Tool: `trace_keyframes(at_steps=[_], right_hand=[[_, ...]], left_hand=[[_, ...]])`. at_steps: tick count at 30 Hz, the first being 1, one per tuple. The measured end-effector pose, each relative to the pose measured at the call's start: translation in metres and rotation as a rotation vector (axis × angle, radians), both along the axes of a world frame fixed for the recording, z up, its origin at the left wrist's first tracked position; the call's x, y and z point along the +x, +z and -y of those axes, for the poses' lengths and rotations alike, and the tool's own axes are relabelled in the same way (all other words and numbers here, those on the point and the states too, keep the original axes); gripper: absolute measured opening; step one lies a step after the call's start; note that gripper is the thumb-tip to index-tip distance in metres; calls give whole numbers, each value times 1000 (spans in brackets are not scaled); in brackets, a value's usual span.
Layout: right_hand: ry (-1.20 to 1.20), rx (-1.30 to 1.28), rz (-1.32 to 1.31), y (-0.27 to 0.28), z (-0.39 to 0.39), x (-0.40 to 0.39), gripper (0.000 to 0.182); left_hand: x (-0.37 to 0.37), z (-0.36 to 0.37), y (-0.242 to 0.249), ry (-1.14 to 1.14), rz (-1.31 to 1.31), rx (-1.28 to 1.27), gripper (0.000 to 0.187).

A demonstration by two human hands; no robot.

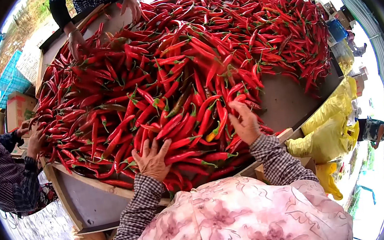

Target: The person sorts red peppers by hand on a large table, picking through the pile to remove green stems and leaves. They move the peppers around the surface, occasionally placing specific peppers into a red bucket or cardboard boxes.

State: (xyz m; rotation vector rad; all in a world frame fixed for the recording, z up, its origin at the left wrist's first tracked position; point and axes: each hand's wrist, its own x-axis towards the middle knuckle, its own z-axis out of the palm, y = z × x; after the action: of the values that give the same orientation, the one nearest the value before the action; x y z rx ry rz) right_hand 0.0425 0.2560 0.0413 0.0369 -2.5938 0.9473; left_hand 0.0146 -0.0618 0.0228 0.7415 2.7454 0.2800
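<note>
A broad heap of red chili peppers (pixel 120 99) with green stems covers most of the table. My left hand (pixel 153 161) lies palm down on the peppers near the table's front edge, its fingers spread. Farther right, my right hand (pixel 246 123) rests at the heap's near edge, fingers apart and partly bent, touching peppers; I see nothing gripped in it. Between the two hands lies a pepper with a yellow-orange patch (pixel 213 135). A dark brownish pepper (pixel 180 103) sits a little beyond them.
The table's bare surface (pixel 287 97) shows at right, inside a wooden rim (pixel 110 187). Co-workers' hands reach into the heap at the far side (pixel 76 42) and left (pixel 35 143). Yellow sacks (pixel 330 136) stand right; a blue crate (pixel 12 79) and cardboard box (pixel 19 110) stand left.
</note>
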Motion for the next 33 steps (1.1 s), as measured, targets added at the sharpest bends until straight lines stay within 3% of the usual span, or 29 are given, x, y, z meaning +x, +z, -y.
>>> trace_keyframes(at_steps=[2,4,7,9,12,14,16,18,20,22,23,27,33], right_hand=[[-110,291,222,-23,22,1,50],[-157,503,305,-18,54,4,51],[104,362,267,-23,73,-4,44],[73,227,192,-30,103,-13,36],[26,16,43,-48,135,-34,45],[76,-43,-17,-43,151,-41,63],[169,-86,14,-44,154,-46,66],[236,-182,105,-39,136,-54,54],[224,-840,444,-18,108,-53,46],[11,-1478,421,-18,96,-46,42],[55,-1596,409,-15,86,-41,40],[95,-1740,429,-8,77,-31,42],[121,-1850,368,-4,78,-23,57]], left_hand=[[3,13,-10,5,-69,14,82],[2,20,-16,13,-91,11,82],[-1,24,-20,90,-119,33,81],[-4,27,-28,95,-149,7,81],[-14,25,-29,125,-197,-26,78],[-24,24,-25,166,-201,-73,74],[-32,25,-20,169,-177,-121,70],[-36,32,-21,154,-157,-140,69],[-35,32,-20,171,-139,-141,68],[-35,29,-21,184,-154,-113,68],[-34,29,-19,183,-139,-108,63],[-33,32,-26,161,-167,-87,52],[-20,38,-26,167,-160,-35,62]])
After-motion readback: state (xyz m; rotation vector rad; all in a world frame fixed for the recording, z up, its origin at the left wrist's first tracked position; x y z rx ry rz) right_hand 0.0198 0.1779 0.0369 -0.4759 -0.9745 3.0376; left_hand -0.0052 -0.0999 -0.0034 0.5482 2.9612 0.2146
